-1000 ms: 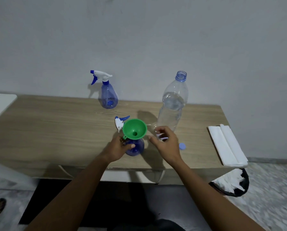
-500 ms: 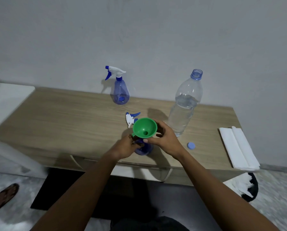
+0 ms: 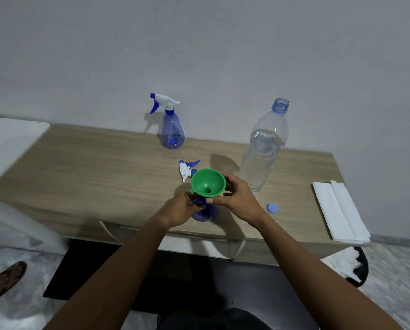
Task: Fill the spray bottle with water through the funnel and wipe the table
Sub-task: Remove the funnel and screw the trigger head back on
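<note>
A green funnel sits in the neck of an open blue spray bottle near the front edge of the wooden table. My left hand grips the bottle just under the funnel. My right hand holds the funnel's right side, fingers curled round its rim and cone. The bottle's white and blue trigger head lies on the table just behind the funnel. A clear water bottle, uncapped and partly full, stands to the right.
A second spray bottle with its head on stands by the wall. A blue cap lies right of my hands. Folded white cloth lies on the table's right end, above a dark bin holding white paper.
My right hand let go of the water bottle and moved left onto the funnel. My left hand stays on the spray bottle. The camera has drifted a little.
</note>
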The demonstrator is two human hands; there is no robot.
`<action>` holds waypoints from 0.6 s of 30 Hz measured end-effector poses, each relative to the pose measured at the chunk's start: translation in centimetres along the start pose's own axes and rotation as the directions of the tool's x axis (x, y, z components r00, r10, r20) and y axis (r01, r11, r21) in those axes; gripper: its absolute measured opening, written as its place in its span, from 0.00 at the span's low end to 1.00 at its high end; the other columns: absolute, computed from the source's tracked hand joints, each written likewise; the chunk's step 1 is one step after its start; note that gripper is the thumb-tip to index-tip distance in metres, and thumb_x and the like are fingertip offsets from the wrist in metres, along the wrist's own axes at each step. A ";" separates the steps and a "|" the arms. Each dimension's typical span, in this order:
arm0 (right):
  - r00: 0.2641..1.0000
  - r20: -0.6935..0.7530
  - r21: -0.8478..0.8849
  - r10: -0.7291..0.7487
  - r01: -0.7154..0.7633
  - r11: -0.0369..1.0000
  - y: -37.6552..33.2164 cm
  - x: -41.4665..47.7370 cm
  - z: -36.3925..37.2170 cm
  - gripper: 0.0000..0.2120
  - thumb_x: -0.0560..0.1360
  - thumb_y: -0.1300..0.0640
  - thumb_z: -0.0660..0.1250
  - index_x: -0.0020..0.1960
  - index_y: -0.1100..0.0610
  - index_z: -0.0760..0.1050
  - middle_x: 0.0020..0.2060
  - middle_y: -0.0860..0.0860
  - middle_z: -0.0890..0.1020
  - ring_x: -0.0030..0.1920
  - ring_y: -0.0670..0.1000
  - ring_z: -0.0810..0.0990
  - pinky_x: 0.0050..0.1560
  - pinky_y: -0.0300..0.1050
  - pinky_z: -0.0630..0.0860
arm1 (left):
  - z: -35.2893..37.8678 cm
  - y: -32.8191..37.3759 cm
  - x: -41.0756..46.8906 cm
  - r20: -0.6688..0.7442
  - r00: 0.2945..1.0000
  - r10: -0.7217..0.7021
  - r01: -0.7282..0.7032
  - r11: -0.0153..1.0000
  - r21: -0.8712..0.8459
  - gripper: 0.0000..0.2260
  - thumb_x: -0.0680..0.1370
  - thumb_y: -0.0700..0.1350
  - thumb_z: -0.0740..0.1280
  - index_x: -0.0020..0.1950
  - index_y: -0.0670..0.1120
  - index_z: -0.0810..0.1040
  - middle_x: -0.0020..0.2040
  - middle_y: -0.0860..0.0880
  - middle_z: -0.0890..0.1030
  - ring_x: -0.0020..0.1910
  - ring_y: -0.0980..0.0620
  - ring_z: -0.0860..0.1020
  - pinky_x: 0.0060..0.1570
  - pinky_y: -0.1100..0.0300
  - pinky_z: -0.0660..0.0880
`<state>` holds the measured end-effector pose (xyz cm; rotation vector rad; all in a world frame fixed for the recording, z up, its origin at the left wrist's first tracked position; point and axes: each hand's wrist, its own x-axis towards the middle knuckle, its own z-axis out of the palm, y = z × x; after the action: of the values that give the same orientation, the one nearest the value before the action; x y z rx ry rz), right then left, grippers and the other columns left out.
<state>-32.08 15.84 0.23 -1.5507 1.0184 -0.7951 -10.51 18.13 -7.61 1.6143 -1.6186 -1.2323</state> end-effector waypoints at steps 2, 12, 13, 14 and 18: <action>1.000 0.005 0.014 0.003 -0.003 1.000 0.2 0.1 0.0 0.32 0.65 0.65 0.82 0.67 0.57 0.76 0.59 0.51 0.84 0.61 0.48 0.82 0.63 0.45 0.78 | 0.0 0.3 -0.2 -0.001 1.000 0.011 -0.011 1.000 -0.007 0.19 0.70 0.58 0.73 0.60 0.68 0.77 0.58 0.54 0.84 0.60 0.48 0.81 0.62 0.40 0.77; 0.975 -0.222 0.064 -0.026 0.041 0.997 -1.5 3.1 -1.5 0.31 0.63 0.63 0.83 0.64 0.57 0.78 0.55 0.51 0.85 0.55 0.52 0.85 0.55 0.45 0.82 | -2.0 -0.1 -1.1 -0.138 0.990 0.014 -0.001 0.995 0.096 0.13 0.71 0.62 0.68 0.54 0.67 0.81 0.44 0.59 0.85 0.47 0.55 0.83 0.55 0.47 0.79; 0.976 -0.219 -0.012 -0.013 0.010 1.000 -0.9 3.3 -1.6 0.32 0.63 0.62 0.84 0.64 0.56 0.79 0.54 0.50 0.85 0.56 0.51 0.84 0.55 0.46 0.82 | -2.4 -0.2 -1.2 -0.160 0.987 0.018 -0.002 0.995 0.101 0.12 0.71 0.61 0.68 0.54 0.66 0.81 0.41 0.62 0.84 0.44 0.59 0.82 0.52 0.51 0.78; 0.977 -0.211 -0.087 0.019 -0.038 0.995 -0.1 3.3 -1.5 0.32 0.62 0.61 0.84 0.64 0.55 0.79 0.53 0.49 0.85 0.56 0.51 0.84 0.55 0.46 0.81 | -2.7 -0.3 -1.4 -0.181 0.983 0.022 -0.004 0.995 0.100 0.11 0.73 0.58 0.69 0.54 0.65 0.81 0.38 0.64 0.83 0.40 0.62 0.80 0.48 0.55 0.76; 0.974 -0.158 -0.351 0.161 -0.207 0.913 2.8 3.3 -1.1 0.35 0.62 0.57 0.84 0.67 0.57 0.78 0.55 0.51 0.84 0.53 0.51 0.82 0.57 0.47 0.79 | -3.7 -0.7 -1.7 -0.239 0.971 -0.009 0.031 0.995 0.091 0.15 0.75 0.53 0.70 0.61 0.55 0.82 0.36 0.60 0.81 0.39 0.59 0.78 0.47 0.57 0.73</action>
<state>-32.27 12.22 -2.35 -1.6988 1.4489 -0.5974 -6.74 19.00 -6.27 1.7660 -1.5305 -0.9415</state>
